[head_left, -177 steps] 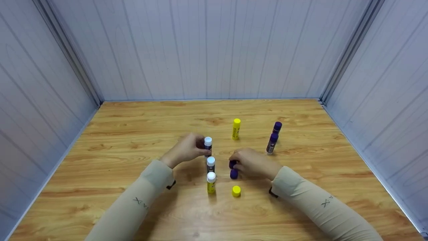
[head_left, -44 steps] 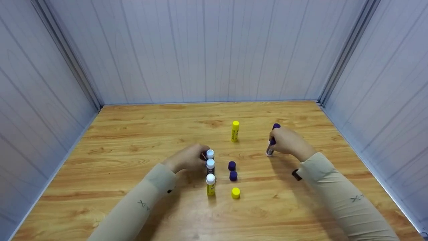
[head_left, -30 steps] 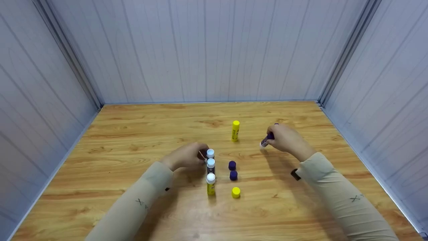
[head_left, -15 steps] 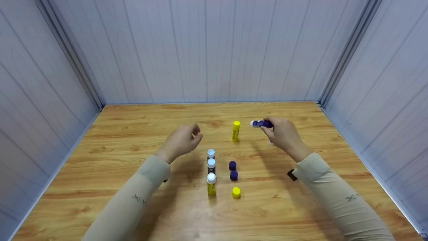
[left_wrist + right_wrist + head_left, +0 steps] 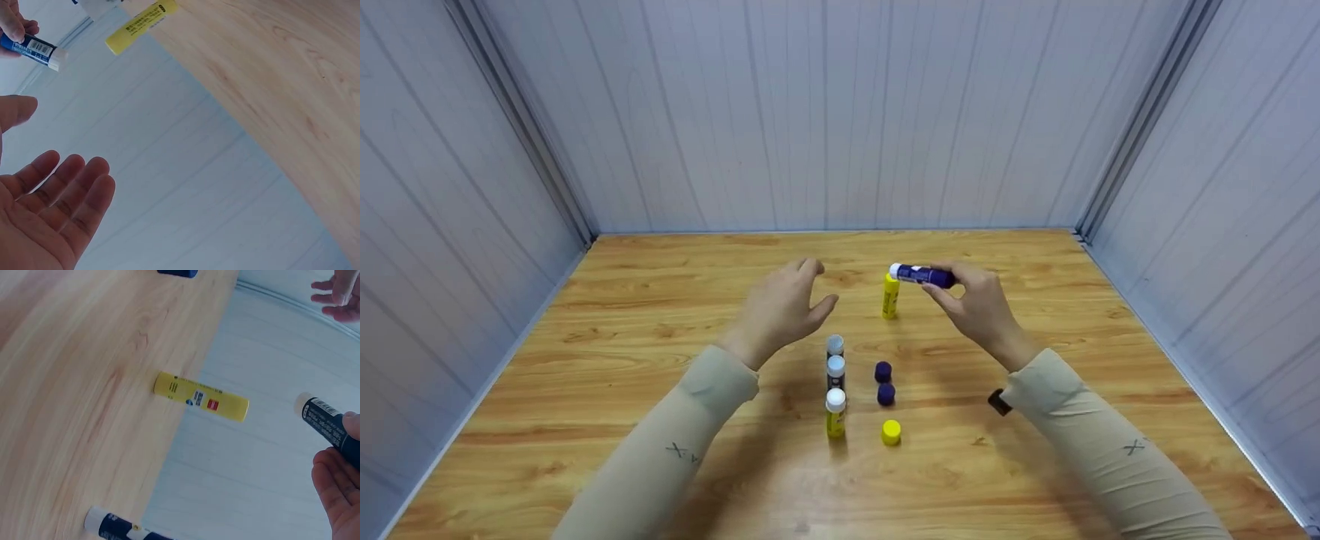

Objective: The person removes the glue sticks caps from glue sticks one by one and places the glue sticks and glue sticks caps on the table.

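Note:
My right hand point(image 5: 952, 283) pinches a capped purple glue stick point(image 5: 921, 274) and holds it level in the air, white base to the left, just above an upright yellow glue stick point(image 5: 890, 297). My left hand point(image 5: 808, 289) hovers open, palm toward the stick, holding nothing. Below it three uncapped sticks stand in a row: the far point(image 5: 835, 346), the middle point(image 5: 835, 367) and a yellow one nearest point(image 5: 835, 412). The left wrist view shows the open palm point(image 5: 50, 216) and the held purple stick point(image 5: 34, 49). In the right wrist view the purple stick point(image 5: 327, 425) lies in my fingers.
Two purple caps point(image 5: 883, 370) point(image 5: 886, 394) and a yellow cap point(image 5: 891, 432) sit right of the row. Another purple stick point(image 5: 121, 527) stands on the wooden table point(image 5: 660, 315). Grey panel walls point(image 5: 472, 225) close in the left, back and right.
My right hand lifted the purple stick from the table's right side, turned it level and carried it left. My left hand let go of the far uncapped stick and rose, open.

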{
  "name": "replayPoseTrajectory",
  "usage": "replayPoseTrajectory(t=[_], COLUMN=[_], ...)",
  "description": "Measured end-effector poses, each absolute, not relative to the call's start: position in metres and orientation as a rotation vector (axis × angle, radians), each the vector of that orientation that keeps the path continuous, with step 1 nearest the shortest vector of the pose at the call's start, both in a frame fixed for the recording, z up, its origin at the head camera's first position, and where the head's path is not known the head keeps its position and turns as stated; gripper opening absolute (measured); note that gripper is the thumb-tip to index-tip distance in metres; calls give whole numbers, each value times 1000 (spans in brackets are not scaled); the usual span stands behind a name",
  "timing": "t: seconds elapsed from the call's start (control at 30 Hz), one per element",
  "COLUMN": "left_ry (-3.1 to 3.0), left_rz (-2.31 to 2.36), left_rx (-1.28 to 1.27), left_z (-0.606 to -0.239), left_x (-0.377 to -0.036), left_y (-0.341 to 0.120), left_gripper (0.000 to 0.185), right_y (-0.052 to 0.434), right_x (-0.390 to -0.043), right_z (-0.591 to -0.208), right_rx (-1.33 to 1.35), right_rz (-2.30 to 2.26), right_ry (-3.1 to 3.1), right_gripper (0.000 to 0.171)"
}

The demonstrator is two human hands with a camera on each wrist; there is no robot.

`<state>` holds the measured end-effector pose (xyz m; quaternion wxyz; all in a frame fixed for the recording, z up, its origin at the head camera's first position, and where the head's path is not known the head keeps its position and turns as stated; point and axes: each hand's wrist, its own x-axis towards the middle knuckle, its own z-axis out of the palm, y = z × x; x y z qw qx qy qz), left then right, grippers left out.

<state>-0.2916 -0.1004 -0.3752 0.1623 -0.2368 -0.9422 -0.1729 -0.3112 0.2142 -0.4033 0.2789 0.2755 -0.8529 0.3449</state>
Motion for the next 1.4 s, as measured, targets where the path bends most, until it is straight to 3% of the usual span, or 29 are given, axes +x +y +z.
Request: replayPoseTrajectory(t=[0.5, 0.8, 1.07, 1.4], left_ry=[-2599, -2547, -2503, -2535], left_rz=[-110, -16, 17, 7], left_rx=[-773, -772, -792, -794], left_z=[-369, -371, -375, -377], left_x=[-278, -277, -278, -278], left_y=[-69, -59, -53, -49], left_gripper=[58, 47, 24, 14], right_y=[182, 170, 160, 151], right_x=[-293, -288, -283, -277], right_z=[-401, -398, -397, -398], right_rx=[676, 588, 608, 642], right_rz=[1669, 1938, 2124, 2175], right_ry=[-2274, -2277, -2232, -2251], right_gripper=[29, 27, 23, 28])
